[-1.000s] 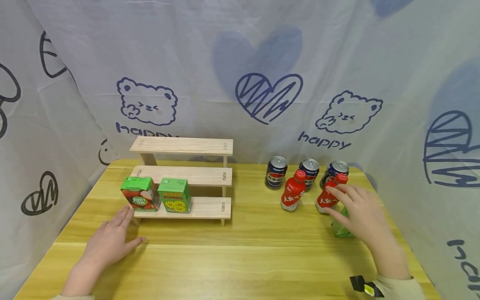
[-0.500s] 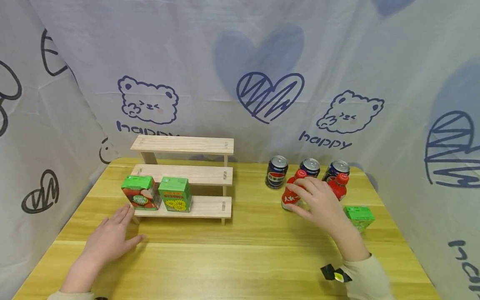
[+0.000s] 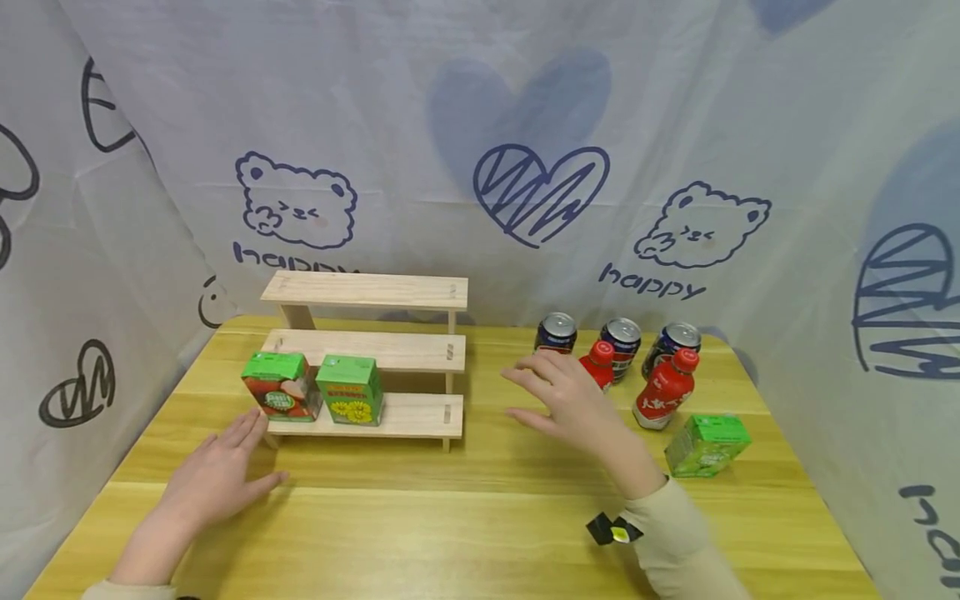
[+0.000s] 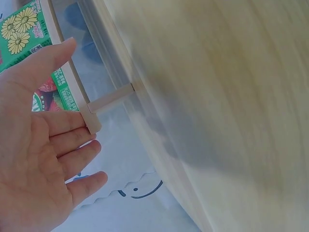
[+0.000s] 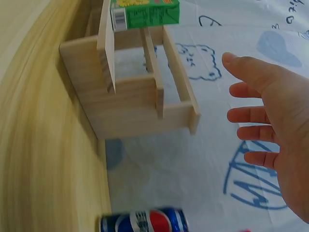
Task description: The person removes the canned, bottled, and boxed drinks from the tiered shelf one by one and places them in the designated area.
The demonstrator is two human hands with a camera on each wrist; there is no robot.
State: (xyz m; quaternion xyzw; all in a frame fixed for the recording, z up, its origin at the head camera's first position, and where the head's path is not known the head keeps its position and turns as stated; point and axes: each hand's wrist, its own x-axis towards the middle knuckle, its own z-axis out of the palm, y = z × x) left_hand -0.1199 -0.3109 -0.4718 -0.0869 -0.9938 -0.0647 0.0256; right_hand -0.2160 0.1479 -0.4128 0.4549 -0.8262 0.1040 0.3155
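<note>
My left hand (image 3: 213, 479) lies at the front left corner of the wooden three-step shelf (image 3: 420, 417), fingertips right at the end of its lowest step. On that step stand a red-and-green juice carton (image 3: 281, 387) and a green carton with yellow flowers (image 3: 350, 392). In the head view my right hand (image 3: 566, 400) is over the table between the shelf and the drinks, fingers spread with nothing in them. It partly covers a red bottle (image 3: 600, 367) and a dark blue can (image 3: 557, 332). The right wrist view shows the same bare, relaxed hand (image 5: 285, 130) beside the shelf.
Two more blue cans (image 3: 621, 342) (image 3: 675, 343) stand at the back right. In front of them are a second red bottle (image 3: 665, 390) and a green carton (image 3: 707, 446). A printed white cloth (image 3: 420, 108) hangs behind the table (image 3: 420, 533).
My right hand has moved left, from beside the green carton on the right, past both red bottles, towards the shelf. The left hand has stayed at the shelf's corner.
</note>
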